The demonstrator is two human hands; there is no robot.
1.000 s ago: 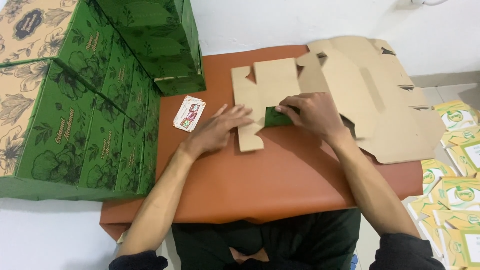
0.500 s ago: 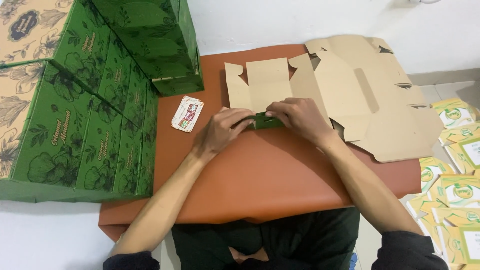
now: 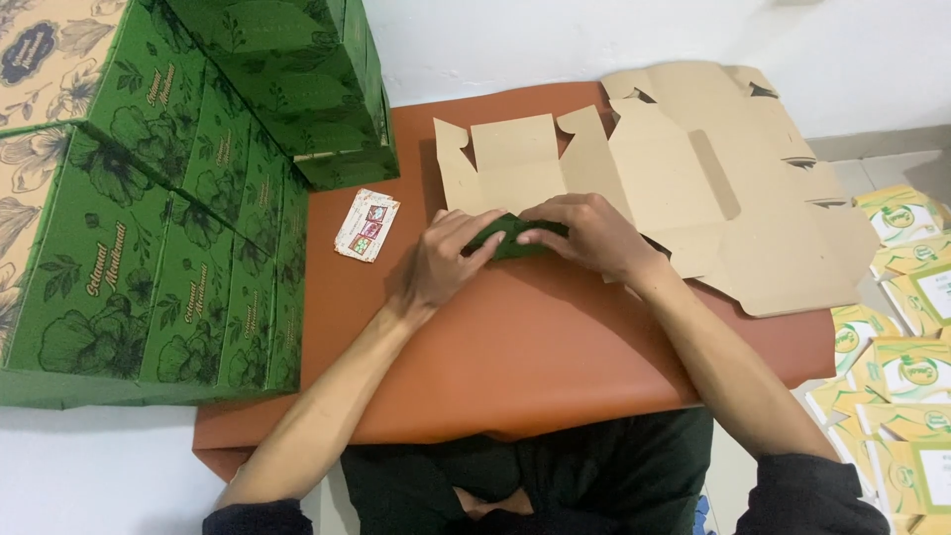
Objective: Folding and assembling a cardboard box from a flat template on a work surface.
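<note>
Between both pinching hands, left hand (image 3: pixel 441 267) and right hand (image 3: pixel 592 236), one green flap (image 3: pixel 510 238) of the flat cardboard box (image 3: pixel 515 168) at mid-table folds best pressed evenly along its crease, beside one card (image 3: pixel 367 225), one stack of flat blanks (image 3: pixel 733 178) and several green boxes (image 3: pixel 198 178).

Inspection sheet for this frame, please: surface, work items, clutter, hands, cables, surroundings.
Surface: orange-brown leatherette table top.
Work items: flat brown cardboard box blank with a green printed flap folded up at its near edge; stack of more flat blanks to its right.
Clutter: small printed card.
Hands: left hand and right hand both press the green flap.
Cables: nothing seen.
Surroundings: finished green floral boxes at left; yellow-green printed sheets at right.
</note>
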